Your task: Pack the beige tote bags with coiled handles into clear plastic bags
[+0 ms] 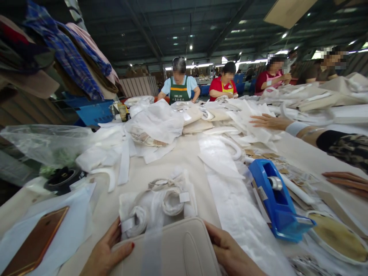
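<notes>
A cream handbag (172,245) with an oval stitched outline lies at the bottom middle, its lower part cut off by the frame. A translucent strip crosses its front. Behind its top edge are coiled straps (173,202), partly wrapped in white paper. My left hand (110,245) grips the bag's left side, thumb with red nail over the front and fingers round the wrapped part. My right hand (227,245) holds the right edge, its fingertips hidden behind the bag.
A blue tape dispenser (276,199) and a round dish (339,235) stand to the right, near a co-worker's hands (268,122). A phone (37,239) lies left on white paper. Plastic-wrapped goods (156,122) pile up ahead. Several people sit across the table.
</notes>
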`<state>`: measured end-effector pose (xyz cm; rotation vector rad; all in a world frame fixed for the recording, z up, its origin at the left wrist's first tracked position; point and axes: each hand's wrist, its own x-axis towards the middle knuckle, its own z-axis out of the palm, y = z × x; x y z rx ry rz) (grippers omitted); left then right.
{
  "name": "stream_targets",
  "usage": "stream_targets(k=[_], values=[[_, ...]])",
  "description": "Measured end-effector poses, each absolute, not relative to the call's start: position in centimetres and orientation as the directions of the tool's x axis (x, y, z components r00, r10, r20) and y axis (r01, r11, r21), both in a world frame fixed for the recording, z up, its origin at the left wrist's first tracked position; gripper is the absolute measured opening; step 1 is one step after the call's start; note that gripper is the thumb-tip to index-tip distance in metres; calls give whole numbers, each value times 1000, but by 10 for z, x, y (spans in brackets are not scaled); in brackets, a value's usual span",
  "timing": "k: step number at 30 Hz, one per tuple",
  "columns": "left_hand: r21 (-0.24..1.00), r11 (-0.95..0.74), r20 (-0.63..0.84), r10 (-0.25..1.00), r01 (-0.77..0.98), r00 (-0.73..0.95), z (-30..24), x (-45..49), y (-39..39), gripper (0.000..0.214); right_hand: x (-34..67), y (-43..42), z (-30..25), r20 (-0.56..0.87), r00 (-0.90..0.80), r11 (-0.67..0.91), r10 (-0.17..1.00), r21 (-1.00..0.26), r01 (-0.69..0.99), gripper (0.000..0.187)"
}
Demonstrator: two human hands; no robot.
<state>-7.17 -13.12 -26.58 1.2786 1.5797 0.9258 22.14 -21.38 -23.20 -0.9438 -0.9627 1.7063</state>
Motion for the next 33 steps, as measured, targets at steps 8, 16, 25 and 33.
stream_targets(k=[8,16,25,33], values=[[931,192,-185,981,310,-51,-269,-65,-124,84,264,-198,-239,-323,-333,-412,886,-878,-244,73],[922,168,-161,986,350,-48,-281,-71,-123,75,221,-141,-264,-150,101,-143,983,-987,-73,83],[900,167,-159,986,404,-53,-269,-63,-123,63,238,-137,-261,-12,98,-5,995,-998,-67,59],[915,75,-113,991,396,73,-255,-25,-124,64,156,-104,-163,609,147,533,779,-767,358,34]])
